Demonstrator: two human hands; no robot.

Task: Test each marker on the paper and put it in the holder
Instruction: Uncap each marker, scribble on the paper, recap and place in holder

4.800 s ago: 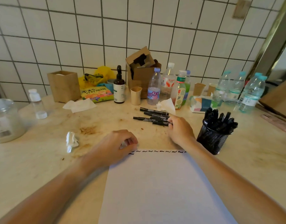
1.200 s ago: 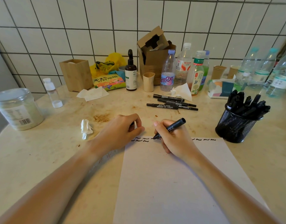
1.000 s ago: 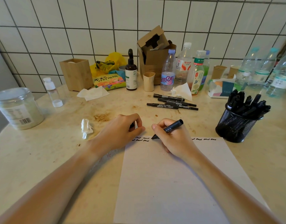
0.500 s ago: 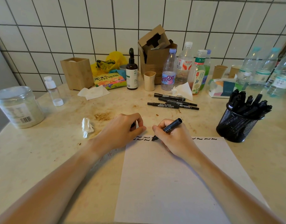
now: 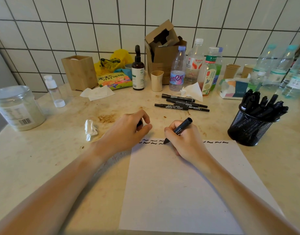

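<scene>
Right hand [image 5: 186, 141]: fingers curled round a black marker [image 5: 180, 128], tip on the paper [image 5: 188, 184] at the second row of squiggles. Left hand [image 5: 127, 131]: curled round a small dark object, probably the cap, at the sheet's top-left corner. Loose markers [image 5: 181, 104]: lying beyond the paper. Mesh holder [image 5: 247, 128]: right, full of markers.

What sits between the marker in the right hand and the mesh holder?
Nothing visible. The marker in the right hand has its tip on the paper, and only bare counter and the paper's top corner lie between it and the mesh holder. The holder is already crowded with markers.
</scene>
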